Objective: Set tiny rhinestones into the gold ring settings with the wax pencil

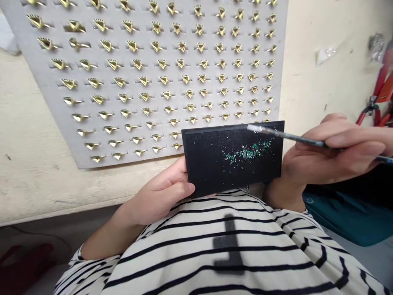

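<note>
My left hand (167,186) grips the left edge of a black ridged tray (208,172), its thumb on top and the other fingers hidden underneath. Tiny green and clear stones (248,152) lie scattered over the tray, thickest right of its middle. In my right hand (340,147) is a thin pen-like stick (294,138) with a whitish tip, pinched between thumb and fingers. That tip hangs over the tray's far edge; whether it touches the tray I cannot tell. Beyond the tray, a grey foam board (61,110) holds rows of gold triangular rings (143,80).
The board rests on a cream table (37,180) whose front edge runs close to my body. Pliers with red handles (373,104) lie at the right, near small clear plastic bags (327,53). Something teal (346,217) sits below my right arm.
</note>
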A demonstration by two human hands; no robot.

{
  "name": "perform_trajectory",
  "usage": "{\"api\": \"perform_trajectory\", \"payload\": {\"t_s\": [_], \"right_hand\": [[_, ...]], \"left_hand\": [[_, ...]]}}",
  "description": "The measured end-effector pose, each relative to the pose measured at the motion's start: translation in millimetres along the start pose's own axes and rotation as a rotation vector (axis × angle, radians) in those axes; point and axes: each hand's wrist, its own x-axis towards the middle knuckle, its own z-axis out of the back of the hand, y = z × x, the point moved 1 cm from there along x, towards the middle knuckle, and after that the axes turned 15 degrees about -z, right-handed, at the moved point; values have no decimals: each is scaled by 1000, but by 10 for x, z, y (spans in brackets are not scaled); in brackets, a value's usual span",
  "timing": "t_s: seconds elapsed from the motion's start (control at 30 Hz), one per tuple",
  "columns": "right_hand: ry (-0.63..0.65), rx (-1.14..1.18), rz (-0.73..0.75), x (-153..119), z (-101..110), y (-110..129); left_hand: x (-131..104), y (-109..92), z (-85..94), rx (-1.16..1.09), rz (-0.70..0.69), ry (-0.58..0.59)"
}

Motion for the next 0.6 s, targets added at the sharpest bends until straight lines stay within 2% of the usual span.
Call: {"api": "perform_trajectory", "payload": {"t_s": [0.03,0.1,0.17,0.23,0.43,0.6], "right_hand": [[59,32,91,-3,-17,14],[191,24,135,-9,-22,24],[274,-23,59,-14,-1,15],[304,-37,17,-20,16,-3],[201,57,102,-20,-47,-95],[198,53,105,-23,-70,-109]], "left_hand": [[6,-5,-2,9,-5,8],[19,-15,-6,34,-16,17],[30,-24,-10,52,-22,20],[33,-31,-14,46,-25,17],[22,-23,-18,52,-24,6],[26,-8,-19,55,-19,15]]}}
